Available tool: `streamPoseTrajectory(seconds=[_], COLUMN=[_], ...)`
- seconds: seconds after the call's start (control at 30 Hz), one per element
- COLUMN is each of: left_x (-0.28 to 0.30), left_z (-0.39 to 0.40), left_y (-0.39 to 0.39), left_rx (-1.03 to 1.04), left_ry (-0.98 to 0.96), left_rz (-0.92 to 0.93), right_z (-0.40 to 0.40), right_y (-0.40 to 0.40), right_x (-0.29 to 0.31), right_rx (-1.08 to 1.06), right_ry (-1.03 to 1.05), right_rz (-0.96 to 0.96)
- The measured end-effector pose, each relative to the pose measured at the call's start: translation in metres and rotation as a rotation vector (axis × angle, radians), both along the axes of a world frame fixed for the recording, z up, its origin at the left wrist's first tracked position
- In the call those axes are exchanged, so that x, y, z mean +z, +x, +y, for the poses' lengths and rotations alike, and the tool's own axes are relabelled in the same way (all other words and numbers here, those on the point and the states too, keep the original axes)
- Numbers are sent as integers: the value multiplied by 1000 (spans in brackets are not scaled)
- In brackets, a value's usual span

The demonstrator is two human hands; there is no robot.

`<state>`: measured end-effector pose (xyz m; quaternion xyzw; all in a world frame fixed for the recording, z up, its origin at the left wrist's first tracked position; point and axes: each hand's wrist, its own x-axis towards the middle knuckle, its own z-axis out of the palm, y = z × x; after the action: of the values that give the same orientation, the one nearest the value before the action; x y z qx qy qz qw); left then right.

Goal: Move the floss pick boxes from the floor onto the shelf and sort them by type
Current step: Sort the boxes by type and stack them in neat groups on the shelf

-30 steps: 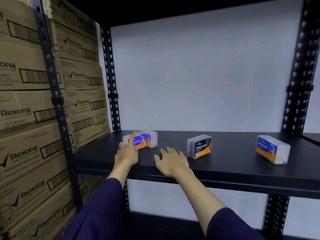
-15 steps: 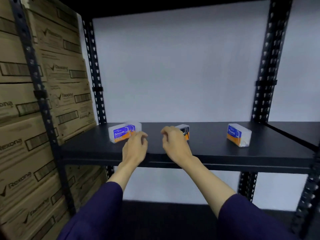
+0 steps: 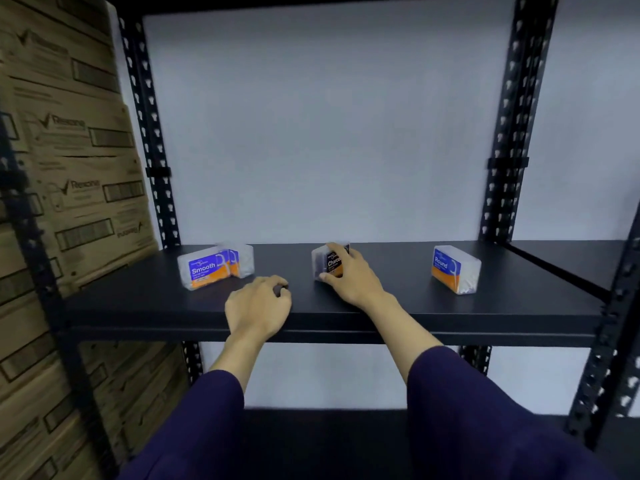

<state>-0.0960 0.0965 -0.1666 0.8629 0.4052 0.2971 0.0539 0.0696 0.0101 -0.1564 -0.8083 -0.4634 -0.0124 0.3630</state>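
While gripping the Charcoal box (image 3: 330, 263), right hand (image 3: 349, 277) outstretched, wrist low.

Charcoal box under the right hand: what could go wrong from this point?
The right hand grips the Charcoal box only at its near end, so it might twist or tip when moved. The two Smooth boxes sit close to the left hand; a careless sweep could knock them out of line.

Three clear floss pick boxes stand on the black shelf (image 3: 381, 306): the blue-and-orange Smooth box (image 3: 204, 270) at left with a second box (image 3: 240, 259) touching behind it, the black Charcoal box (image 3: 327, 263) mid-shelf, the Round box (image 3: 453, 270) at right
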Motion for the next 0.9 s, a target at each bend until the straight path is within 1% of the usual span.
streamPoseTrajectory(seconds=[0.1,0.13,0.17,0.23,0.27,0.33,0.4,0.47,0.53,0.67,0.8,0.9], left_x=[2,3,3,3,3,2,1,1,0,-1,2,3], left_z=[-1,-1,-2,-3,-3,-2,-1,0,1,2,2,-15], left_y=[-1,-1,-1,-2,-2,-1,-1,-1,-1,0,-4,-12], left_rx=[8,8,7,4,2,1,1,0,-5,-26,-90,-138], left_ry=[-15,-17,-19,-19,-18,-16,-22,-27,-25,-9,-51,-77], left_rz=[-4,-3,-1,-1,1,8,11,15,17,24,96,-12], right_z=[5,4,0,-13,-22,-45,-69,-84,-90,-90,-100,-116], right_y=[5,4,2,2,5,16,27,34,41,47,31,5], right_x=[1,1,1,1,1,-3,-10,-15,-16,-13,-9,-11], right_rx=[18,2,-45,-200,-285,-465,-619,-680,-648,-526,-440,-318], right_ry=[-37,-35,-26,3,0,-25,-15,-14,-25,-72,-12,47], right_rz=[5,-41,-136,-385,-476,-565,-530,-424,-354,-298,-353,-396])
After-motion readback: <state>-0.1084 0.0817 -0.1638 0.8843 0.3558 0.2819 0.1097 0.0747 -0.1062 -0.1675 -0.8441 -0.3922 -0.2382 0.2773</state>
